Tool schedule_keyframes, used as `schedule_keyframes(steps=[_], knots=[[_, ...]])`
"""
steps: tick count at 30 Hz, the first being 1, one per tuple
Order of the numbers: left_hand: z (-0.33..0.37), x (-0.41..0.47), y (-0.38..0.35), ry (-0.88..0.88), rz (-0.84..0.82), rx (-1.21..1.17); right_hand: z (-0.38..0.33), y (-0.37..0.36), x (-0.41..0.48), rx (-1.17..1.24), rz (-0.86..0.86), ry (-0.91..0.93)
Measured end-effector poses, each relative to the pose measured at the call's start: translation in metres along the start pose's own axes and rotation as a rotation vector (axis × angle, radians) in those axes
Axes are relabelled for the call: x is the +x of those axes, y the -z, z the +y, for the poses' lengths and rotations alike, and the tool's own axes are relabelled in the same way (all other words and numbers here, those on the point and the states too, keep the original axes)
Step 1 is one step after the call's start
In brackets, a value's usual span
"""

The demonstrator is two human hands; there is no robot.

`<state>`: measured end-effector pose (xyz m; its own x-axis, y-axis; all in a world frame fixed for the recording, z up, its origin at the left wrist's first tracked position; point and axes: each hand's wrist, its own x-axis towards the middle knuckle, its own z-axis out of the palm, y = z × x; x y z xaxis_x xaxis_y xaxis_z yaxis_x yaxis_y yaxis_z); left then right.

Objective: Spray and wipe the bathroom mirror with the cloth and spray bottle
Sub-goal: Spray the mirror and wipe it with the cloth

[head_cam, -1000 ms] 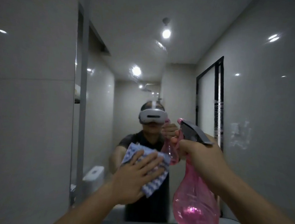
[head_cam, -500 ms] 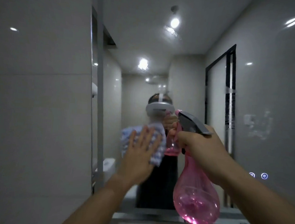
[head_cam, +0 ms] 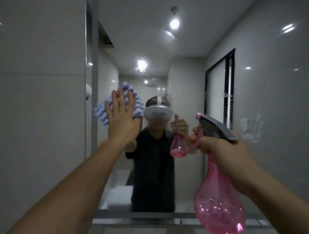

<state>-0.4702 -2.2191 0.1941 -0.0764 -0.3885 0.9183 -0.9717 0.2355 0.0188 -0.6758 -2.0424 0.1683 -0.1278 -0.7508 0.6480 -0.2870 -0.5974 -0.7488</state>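
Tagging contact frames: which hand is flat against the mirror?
The left hand: fingers straight, pressing the blue-and-white cloth to the mirror. The right hand is curled round the pink spray bottle, off the glass.

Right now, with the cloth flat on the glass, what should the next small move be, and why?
Probably slide the left hand and cloth rightward across the mirror. The cloth sits by the mirror's left edge, pressed flat under that hand, so most of the glass lies to its right, where a smudgy patch shows. The right hand grips the bottle clear of the glass.
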Motion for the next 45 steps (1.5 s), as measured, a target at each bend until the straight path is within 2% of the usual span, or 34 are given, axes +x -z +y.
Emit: schedule_keyframes(steps=[2,5,6,8,10,11,13,16,18,19,21,25,28,29,30,33,34,35,36,39,41,43,45], knots=[[0.027,-0.031,-0.019,-0.223,0.017,0.015,0.003,0.003,-0.003,-0.006,0.017,-0.001],[0.039,-0.100,-0.045,-0.701,-0.056,0.114,0.010,0.007,-0.006,-0.010,0.045,0.004],[0.035,-0.118,-0.043,-0.797,-0.183,0.141,0.012,0.009,-0.007,-0.020,0.052,0.004],[0.018,-0.122,-0.038,-1.010,-0.312,0.248,0.016,0.015,-0.007,-0.027,0.054,0.006],[0.003,-0.093,-0.024,-1.127,-0.318,0.325,0.018,0.025,-0.006,-0.056,0.050,0.004],[0.000,-0.069,-0.014,-1.055,-0.255,0.344,0.019,0.032,-0.005,-0.077,0.056,0.003],[0.005,-0.022,0.004,-0.741,-0.042,0.266,0.021,0.046,-0.001,-0.100,0.071,-0.019],[0.042,0.014,0.008,-0.299,-0.041,0.066,0.028,0.062,0.000,-0.036,0.113,-0.073],[0.073,0.008,-0.004,-0.123,-0.033,-0.011,0.039,0.071,-0.002,-0.072,0.169,-0.090],[0.084,-0.003,-0.011,-0.138,-0.032,-0.016,0.046,0.077,-0.003,-0.097,0.202,-0.099],[0.095,-0.028,-0.021,-0.289,-0.038,0.018,0.057,0.094,-0.005,-0.136,0.267,-0.122],[0.086,-0.034,-0.022,-0.489,-0.024,0.106,0.072,0.119,-0.002,-0.217,0.315,-0.195],[0.068,-0.022,-0.011,-0.606,-0.040,0.140,0.075,0.126,0.000,-0.147,0.319,-0.243],[0.065,-0.014,-0.009,-0.571,-0.038,0.133,0.076,0.129,0.000,-0.134,0.318,-0.240],[0.067,-0.005,-0.007,-0.462,-0.045,0.099,0.076,0.132,0.000,-0.138,0.310,-0.228],[0.111,0.020,-0.014,0.021,0.068,-0.055,0.077,0.139,-0.002,-0.122,0.290,-0.170],[0.133,0.021,-0.017,0.103,0.085,-0.102,0.076,0.140,-0.003,-0.098,0.285,-0.154],[0.152,0.015,-0.022,0.070,0.078,-0.123,0.075,0.142,-0.003,-0.068,0.281,-0.144],[0.168,0.002,-0.031,-0.062,0.044,-0.098,0.074,0.143,-0.004,-0.038,0.277,-0.142],[0.178,-0.063,-0.053,-0.648,-0.061,0.069,0.073,0.149,-0.005,-0.024,0.263,-0.134],[0.152,-0.092,-0.053,-0.920,-0.160,0.133,0.074,0.152,-0.007,-0.039,0.256,-0.153],[0.120,-0.086,-0.047,-1.068,-0.208,0.148,0.075,0.153,-0.010,-0.021,0.241,-0.177],[0.099,-0.055,-0.036,-0.968,-0.111,0.160,0.073,0.152,-0.012,-0.016,0.230,-0.181]])
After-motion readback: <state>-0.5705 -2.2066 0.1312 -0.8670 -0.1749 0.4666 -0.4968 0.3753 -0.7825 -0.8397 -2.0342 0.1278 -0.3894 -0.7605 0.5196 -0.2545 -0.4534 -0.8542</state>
